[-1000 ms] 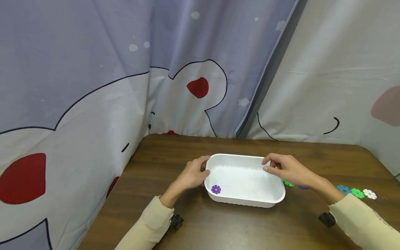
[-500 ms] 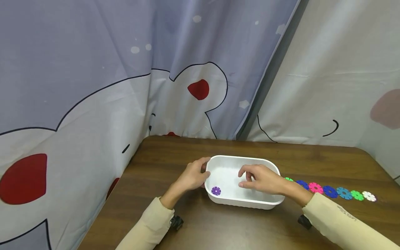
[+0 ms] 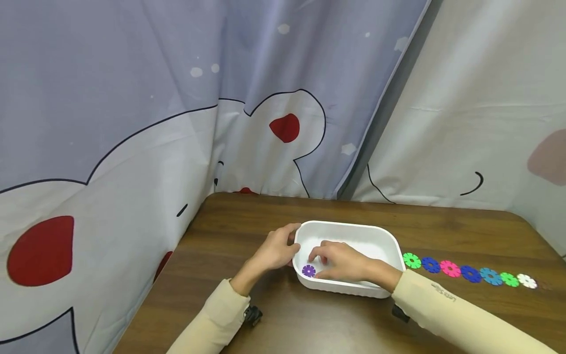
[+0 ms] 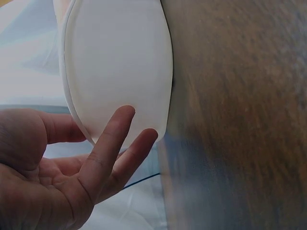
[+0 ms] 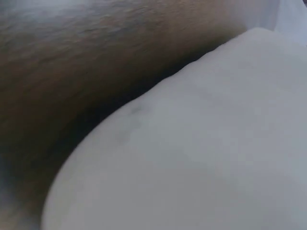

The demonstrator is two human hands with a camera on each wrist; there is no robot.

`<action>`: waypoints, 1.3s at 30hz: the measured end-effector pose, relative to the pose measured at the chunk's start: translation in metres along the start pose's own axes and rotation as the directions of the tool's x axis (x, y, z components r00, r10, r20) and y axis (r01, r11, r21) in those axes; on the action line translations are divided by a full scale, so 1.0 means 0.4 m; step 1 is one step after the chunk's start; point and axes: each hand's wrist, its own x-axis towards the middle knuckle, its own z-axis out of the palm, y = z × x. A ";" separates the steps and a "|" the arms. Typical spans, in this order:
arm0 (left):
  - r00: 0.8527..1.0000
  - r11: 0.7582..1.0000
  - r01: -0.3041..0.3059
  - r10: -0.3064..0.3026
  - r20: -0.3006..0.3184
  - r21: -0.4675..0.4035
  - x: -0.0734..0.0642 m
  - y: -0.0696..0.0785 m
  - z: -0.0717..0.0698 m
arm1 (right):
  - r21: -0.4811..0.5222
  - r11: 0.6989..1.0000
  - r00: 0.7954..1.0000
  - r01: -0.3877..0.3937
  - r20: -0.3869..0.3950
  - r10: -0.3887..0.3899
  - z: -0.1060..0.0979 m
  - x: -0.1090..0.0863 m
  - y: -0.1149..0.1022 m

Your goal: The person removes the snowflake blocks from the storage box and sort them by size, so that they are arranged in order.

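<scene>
A white plastic tray (image 3: pixel 371 238) lies on the wooden table, holding one purple flower-shaped notched disc (image 3: pixel 308 271) in its near left corner. My left hand (image 3: pixel 276 248) grips the tray's left end, thumb at the rim. In the left wrist view, the fingers (image 4: pixel 108 143) of that hand lie spread against the tray's outer wall (image 4: pixel 120 57). My right hand (image 3: pixel 340 260) is inside the tray, thumb and forefinger apart, just right of the purple disc. The right wrist view shows only the tray's blurred outer wall (image 5: pixel 192 143) and the table.
Right of the tray, several notched discs form a row on the table (image 3: pixel 442 319), from a green disc (image 3: pixel 412 260) through a pink disc (image 3: pixel 450 268) to a white disc (image 3: pixel 527 281). A patterned curtain (image 3: pixel 274 162) hangs behind the table.
My right hand has moved left across the tray, from its right end to beside the purple disc, uncovering the row of discs. The left hand keeps its grip on the tray.
</scene>
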 end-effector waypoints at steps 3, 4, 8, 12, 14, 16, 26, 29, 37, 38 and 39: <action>1.000 1.000 0.002 -0.002 0.000 0.000 0.002 0.002 0.000 | -0.027 1.000 1.000 -0.004 0.014 0.004 0.008 0.017 -0.008; 1.000 1.000 0.002 -0.002 -0.001 0.001 0.002 0.002 0.000 | -0.035 0.999 1.000 -0.006 0.018 0.006 0.009 0.021 -0.009; 1.000 1.000 0.009 -0.009 -0.002 -0.002 0.002 0.000 0.000 | -0.054 0.999 1.000 0.003 0.026 -0.002 0.016 0.033 -0.013; 1.000 1.000 0.007 -0.007 -0.003 -0.011 0.004 0.001 0.002 | -0.034 0.999 0.999 0.011 0.036 -0.010 0.016 0.038 -0.014; 1.000 1.000 0.002 -0.002 -0.005 -0.012 0.004 0.002 0.003 | -0.006 1.000 0.999 0.013 0.048 -0.013 0.016 0.041 -0.016; 1.000 1.000 -0.004 0.004 -0.008 -0.006 0.005 0.002 0.004 | 0.016 1.000 0.999 0.010 0.053 -0.010 0.016 0.045 -0.019; 1.000 1.000 -0.013 0.013 -0.019 0.025 0.001 0.001 0.005 | -0.015 1.000 0.999 0.022 0.039 -0.022 0.022 0.050 -0.024; 1.000 1.000 -0.012 0.012 -0.017 0.020 0.002 0.001 0.007 | -0.007 1.000 0.999 0.029 0.037 -0.029 0.024 0.050 -0.022; 0.999 0.999 -0.024 0.024 -0.021 0.026 0.003 -0.003 0.006 | 0.106 0.994 0.998 0.021 0.050 -0.027 0.024 0.053 -0.019; 0.999 0.999 -0.024 0.025 -0.022 0.024 0.002 -0.003 0.006 | 0.124 0.992 0.998 0.019 0.058 -0.026 0.023 0.053 -0.019; 0.999 0.999 -0.026 0.026 -0.022 0.022 0.002 -0.003 0.005 | 0.136 0.991 0.998 0.015 0.066 -0.024 0.022 0.052 -0.019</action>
